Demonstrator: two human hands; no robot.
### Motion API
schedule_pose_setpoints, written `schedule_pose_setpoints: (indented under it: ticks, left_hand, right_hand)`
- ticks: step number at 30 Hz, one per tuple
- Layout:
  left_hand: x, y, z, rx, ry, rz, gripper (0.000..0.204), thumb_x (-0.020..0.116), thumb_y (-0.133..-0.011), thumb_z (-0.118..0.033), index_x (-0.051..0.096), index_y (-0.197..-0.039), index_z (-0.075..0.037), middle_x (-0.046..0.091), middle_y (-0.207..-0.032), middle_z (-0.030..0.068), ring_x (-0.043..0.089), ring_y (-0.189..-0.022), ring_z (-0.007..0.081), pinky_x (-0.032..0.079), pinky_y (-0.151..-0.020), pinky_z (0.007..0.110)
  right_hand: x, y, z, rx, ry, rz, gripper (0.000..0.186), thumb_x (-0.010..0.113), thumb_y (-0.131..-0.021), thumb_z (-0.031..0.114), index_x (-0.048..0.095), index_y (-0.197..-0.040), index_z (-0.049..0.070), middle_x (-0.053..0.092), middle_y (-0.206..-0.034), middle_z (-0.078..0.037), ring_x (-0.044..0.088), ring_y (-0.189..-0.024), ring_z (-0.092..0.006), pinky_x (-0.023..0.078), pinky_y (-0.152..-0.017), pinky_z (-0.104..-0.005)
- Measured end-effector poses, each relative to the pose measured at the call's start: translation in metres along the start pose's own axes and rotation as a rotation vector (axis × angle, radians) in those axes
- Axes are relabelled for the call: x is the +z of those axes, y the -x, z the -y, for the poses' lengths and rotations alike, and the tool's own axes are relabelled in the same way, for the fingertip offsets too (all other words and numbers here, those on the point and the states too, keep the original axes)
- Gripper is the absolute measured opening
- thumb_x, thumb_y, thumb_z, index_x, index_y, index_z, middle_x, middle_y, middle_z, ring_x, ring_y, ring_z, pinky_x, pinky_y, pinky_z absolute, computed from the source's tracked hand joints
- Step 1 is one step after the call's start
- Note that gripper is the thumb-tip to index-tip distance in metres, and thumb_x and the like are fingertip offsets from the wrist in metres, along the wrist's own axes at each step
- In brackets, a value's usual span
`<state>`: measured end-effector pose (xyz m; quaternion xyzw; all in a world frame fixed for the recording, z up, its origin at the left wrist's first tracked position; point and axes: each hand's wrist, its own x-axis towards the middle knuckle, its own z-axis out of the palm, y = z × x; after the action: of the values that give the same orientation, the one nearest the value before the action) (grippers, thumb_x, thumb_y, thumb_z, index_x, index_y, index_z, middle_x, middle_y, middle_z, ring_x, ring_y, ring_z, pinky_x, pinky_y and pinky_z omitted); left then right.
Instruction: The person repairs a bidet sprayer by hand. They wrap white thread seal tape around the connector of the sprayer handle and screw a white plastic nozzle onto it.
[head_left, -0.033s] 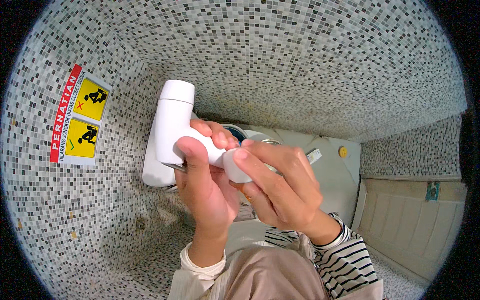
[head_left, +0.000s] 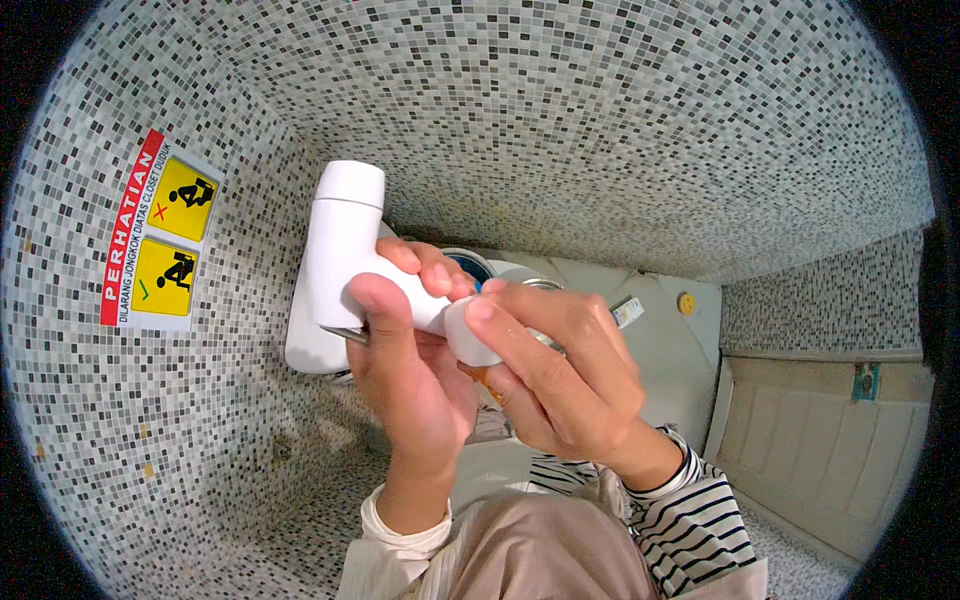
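Two hands grasp one white sprayer: left hand clenched on its handle, right hand pinching its end cap; twisting seems underway, firmer bracing needed.

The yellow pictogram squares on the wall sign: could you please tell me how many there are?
2. Both sit on the wall sign, left of the white bidet sprayer: the upper yellow square has a red cross, the lower yellow square a green tick. None appears hidden.
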<state>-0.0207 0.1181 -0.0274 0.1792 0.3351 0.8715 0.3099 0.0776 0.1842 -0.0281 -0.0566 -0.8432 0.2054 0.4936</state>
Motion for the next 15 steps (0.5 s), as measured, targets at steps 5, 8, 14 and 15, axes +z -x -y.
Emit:
schedule_pose_setpoints:
  ticks: [5,8,14,15]
  left_hand:
    - [0.000,-0.003,-0.006,0.050,-0.070,-0.027,0.039,0.049,-0.089,-0.047,0.045,-0.093,-0.009,0.047,-0.086,0.0028,0.048,-0.082,0.0162,0.043,-0.080,0.032]
    - [0.002,-0.001,-0.004,0.029,-0.060,-0.012,0.040,0.049,-0.089,-0.048,0.045,-0.094,-0.009,0.048,-0.090,0.0036,0.050,-0.087,0.0179,0.043,-0.083,0.034]
    - [0.000,0.000,-0.009,0.044,-0.115,-0.038,0.041,0.048,-0.089,-0.048,0.046,-0.095,-0.008,0.051,-0.094,0.0047,0.052,-0.094,0.0196,0.043,-0.088,0.038]
    - [0.001,0.000,-0.009,0.037,-0.102,-0.032,0.041,0.048,-0.089,-0.048,0.046,-0.095,-0.008,0.051,-0.094,0.0048,0.052,-0.095,0.0198,0.043,-0.089,0.038]
  right_hand:
    - [-0.002,0.012,-0.002,0.088,-0.022,0.035,0.038,0.070,-0.066,0.004,0.061,-0.101,-0.006,0.062,-0.093,-0.020,0.061,-0.077,-0.0263,0.049,-0.063,-0.0311]
    - [0.000,0.006,0.000,0.058,-0.026,0.005,0.040,0.071,-0.064,0.004,0.061,-0.102,-0.006,0.061,-0.094,-0.020,0.061,-0.077,-0.0264,0.049,-0.063,-0.0314]
    - [-0.003,0.014,-0.002,0.089,-0.039,0.046,0.044,0.071,-0.063,0.004,0.060,-0.104,-0.006,0.060,-0.096,-0.019,0.060,-0.078,-0.0268,0.049,-0.063,-0.0321]
    - [-0.003,0.013,-0.002,0.098,-0.046,0.038,0.044,0.071,-0.063,0.004,0.060,-0.104,-0.006,0.060,-0.096,-0.019,0.060,-0.078,-0.0268,0.049,-0.063,-0.0323]
